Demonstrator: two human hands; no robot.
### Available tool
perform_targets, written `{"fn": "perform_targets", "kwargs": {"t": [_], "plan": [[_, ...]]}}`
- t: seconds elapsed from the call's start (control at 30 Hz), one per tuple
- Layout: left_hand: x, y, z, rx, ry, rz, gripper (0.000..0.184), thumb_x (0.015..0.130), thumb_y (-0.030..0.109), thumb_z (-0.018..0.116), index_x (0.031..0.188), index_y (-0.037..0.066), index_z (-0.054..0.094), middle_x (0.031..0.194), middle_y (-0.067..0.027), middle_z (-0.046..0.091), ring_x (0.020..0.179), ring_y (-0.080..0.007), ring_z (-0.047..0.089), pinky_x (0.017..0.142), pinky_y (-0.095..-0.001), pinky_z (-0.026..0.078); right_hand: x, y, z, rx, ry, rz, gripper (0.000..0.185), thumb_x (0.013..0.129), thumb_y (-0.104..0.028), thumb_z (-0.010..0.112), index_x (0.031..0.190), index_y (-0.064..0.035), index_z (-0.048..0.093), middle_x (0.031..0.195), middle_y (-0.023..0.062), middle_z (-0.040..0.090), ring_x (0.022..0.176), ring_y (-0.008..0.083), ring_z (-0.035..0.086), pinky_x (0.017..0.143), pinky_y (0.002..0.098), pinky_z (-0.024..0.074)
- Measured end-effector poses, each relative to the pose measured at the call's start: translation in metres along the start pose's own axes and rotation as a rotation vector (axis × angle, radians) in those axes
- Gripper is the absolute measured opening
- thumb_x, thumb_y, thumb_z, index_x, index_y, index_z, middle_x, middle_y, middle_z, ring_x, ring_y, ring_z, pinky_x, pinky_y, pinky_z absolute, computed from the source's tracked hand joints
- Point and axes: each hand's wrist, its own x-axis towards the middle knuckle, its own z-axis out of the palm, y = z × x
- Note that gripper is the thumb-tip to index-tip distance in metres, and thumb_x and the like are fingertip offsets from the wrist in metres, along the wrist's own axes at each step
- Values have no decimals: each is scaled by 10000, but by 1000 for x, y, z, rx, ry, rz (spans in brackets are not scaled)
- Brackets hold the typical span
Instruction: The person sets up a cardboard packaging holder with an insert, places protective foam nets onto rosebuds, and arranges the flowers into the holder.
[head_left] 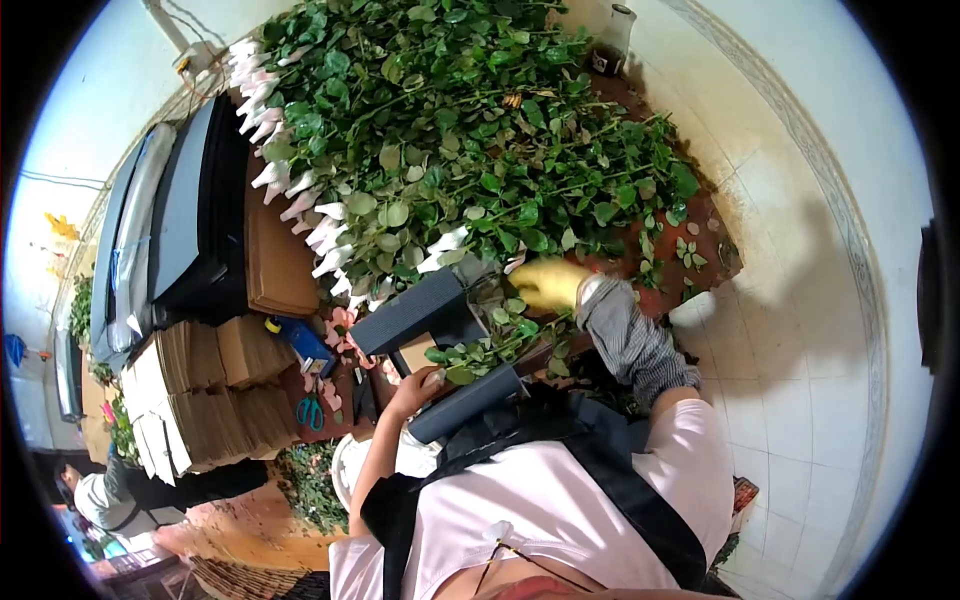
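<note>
My right hand (550, 285), in a yellow glove with a grey sleeve over the forearm, is blurred beside leafy stems at the table's near side; what its fingers hold cannot be made out. My left hand (415, 390) is bare, its fingers bent at a small pale thing by the end of a dark padded block (465, 403). A second dark block (410, 310) lies beyond it. Between the blocks green rose stems (490, 352) lie over a piece of cardboard (414, 352). A large heap of leafy roses (450, 130) covers the table, many heads in white wraps (272, 178).
Stacked folded cardboard (205, 400) stands at the left, near a blue tool (305, 345) and teal scissors (310, 412). Black-edged boxes (190, 210) lean behind. Another person (100, 495) is at the lower left. A glass container (612, 40) stands by the tiled wall.
</note>
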Motion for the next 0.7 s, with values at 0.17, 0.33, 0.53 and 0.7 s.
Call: {"fn": "perform_targets", "kwargs": {"t": [0.17,0.33,0.53,0.7], "plan": [[-8,4,12,100,143,7,418,959,243,625,1307,17,570,1114,-173,679,1002,-210,621,898,-333,482,107,-35,-84,-191,690,-144,249,878,-160,679,1121,-112,660,1269,94,629,1212,243,555,1083,409,399],[-8,-7,15,40,203,50,438,930,306,644,1309,95,585,1130,-237,668,1092,-353,648,935,-385,489,183,-26,-69,-249,824,110,135,881,-134,637,1004,-155,690,1328,65,603,1312,248,476,1176,427,258],[-11,7,12,-34,213,67,409,946,274,622,1297,68,584,1059,-231,688,1012,-300,673,898,-373,498,135,-65,-127,-66,899,-383,152,848,-72,666,990,-103,711,994,94,728,826,264,704,783,386,576],[-4,-10,19,86,247,72,408,936,320,622,1240,50,594,1004,-264,678,981,-398,668,828,-426,516,74,9,-173,-502,995,-119,214,873,-17,595,1008,-123,723,892,83,728,795,276,689,745,370,580]]}}
